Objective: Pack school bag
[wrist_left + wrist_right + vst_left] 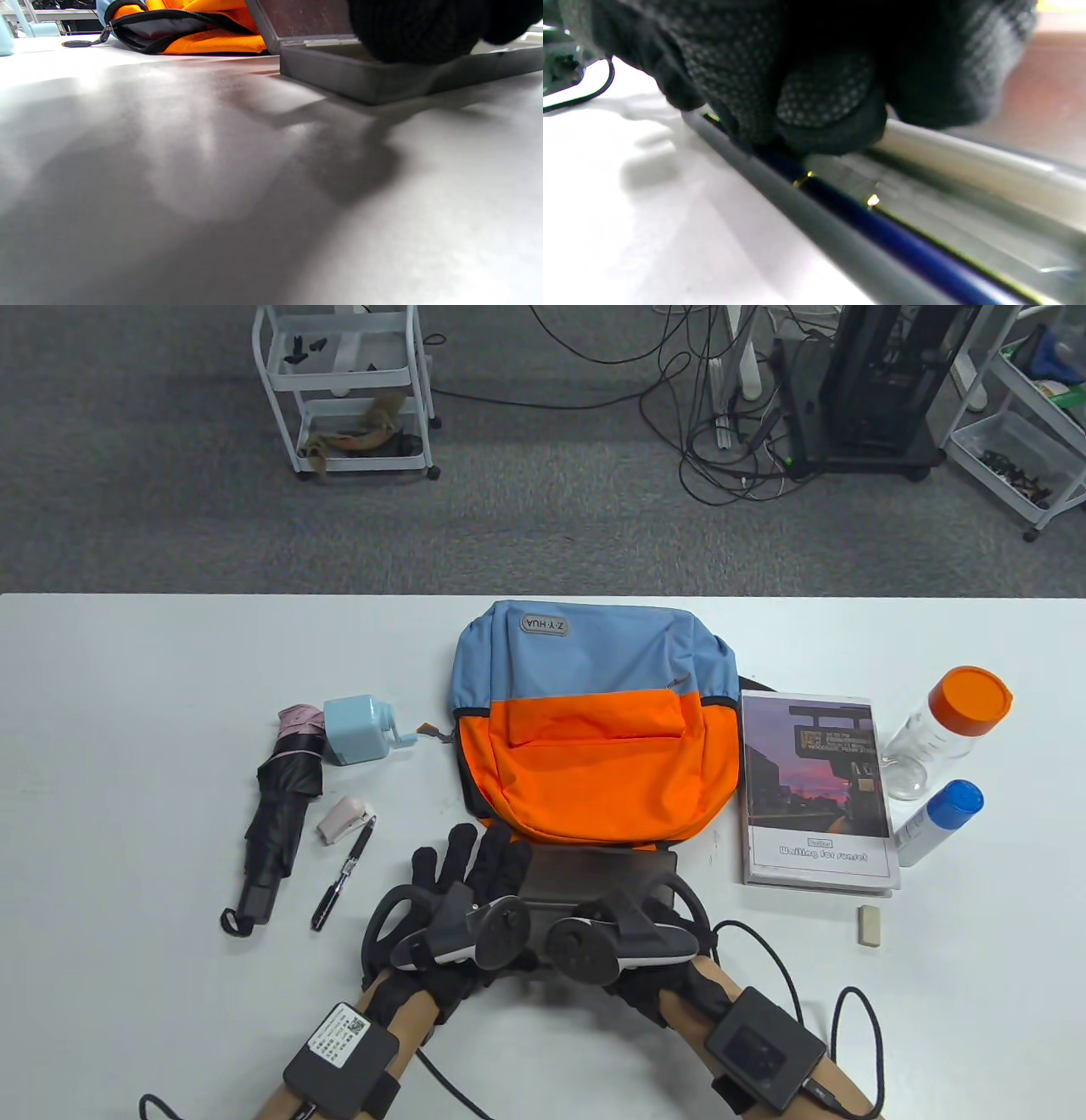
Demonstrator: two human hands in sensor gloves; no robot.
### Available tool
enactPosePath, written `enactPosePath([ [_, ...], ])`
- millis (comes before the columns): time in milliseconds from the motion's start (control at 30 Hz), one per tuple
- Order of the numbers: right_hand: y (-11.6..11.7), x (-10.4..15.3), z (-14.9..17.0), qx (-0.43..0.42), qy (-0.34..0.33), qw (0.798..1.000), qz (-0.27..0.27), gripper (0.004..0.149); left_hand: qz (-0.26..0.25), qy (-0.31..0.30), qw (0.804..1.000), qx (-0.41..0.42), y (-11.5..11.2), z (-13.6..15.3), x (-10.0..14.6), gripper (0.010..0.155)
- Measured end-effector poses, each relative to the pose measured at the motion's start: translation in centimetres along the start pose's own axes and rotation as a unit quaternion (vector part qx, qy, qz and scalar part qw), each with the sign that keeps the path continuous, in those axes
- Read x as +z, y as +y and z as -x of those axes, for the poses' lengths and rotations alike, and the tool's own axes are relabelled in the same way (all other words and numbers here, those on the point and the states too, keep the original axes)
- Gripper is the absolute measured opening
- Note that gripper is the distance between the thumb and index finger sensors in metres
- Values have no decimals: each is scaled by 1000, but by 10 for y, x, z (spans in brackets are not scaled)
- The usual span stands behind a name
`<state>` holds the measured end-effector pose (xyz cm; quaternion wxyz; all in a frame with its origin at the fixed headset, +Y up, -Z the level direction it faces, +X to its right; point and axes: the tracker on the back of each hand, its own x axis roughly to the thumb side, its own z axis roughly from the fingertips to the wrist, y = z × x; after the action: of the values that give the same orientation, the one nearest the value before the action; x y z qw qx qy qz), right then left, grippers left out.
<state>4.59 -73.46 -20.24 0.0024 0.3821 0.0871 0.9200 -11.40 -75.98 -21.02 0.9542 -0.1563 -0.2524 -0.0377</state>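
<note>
**Hands at an open pencil case, backpack waiting**

Grey carpet, tangled cables and white carts lie beyond the white table [127,712], where a blue and orange backpack [594,729] lies flat at the centre, its zip partly undone in the left wrist view. Just in front of it sits a grey pencil case [594,874] with its lid raised. Both gloved hands meet at this case: the left hand [462,891] rests on its left end, fingers [462,844] spread toward the backpack, grip apart; the right hand [645,937] is at its near edge, fingertips [823,106] pressing on a dark blue pen [903,245] lying inside, though whether they clasp it cannot be told. Left of the backpack lie a folded black umbrella [280,806], a pale blue sharpener [365,729] and a black pen [344,878]. On the right are a book [814,793], an orange-capped jar [950,725], a blue-capped bottle [937,823] and an eraser [870,925].
</note>
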Motion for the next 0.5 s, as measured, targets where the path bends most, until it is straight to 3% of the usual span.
enactPosePath([
  [100, -14, 14, 11, -2, 17, 1000, 21, 46, 0, 0, 1000, 0, 0, 0, 0, 112],
  [300, -41, 57, 56, 38, 92, 995, 10, 47, 0, 0, 1000, 0, 0, 0, 0, 112],
  [500, -45, 96, 90, 96, 178, 978, -53, 48, 0, 1, 1000, 2, -1, 0, 0, 113],
])
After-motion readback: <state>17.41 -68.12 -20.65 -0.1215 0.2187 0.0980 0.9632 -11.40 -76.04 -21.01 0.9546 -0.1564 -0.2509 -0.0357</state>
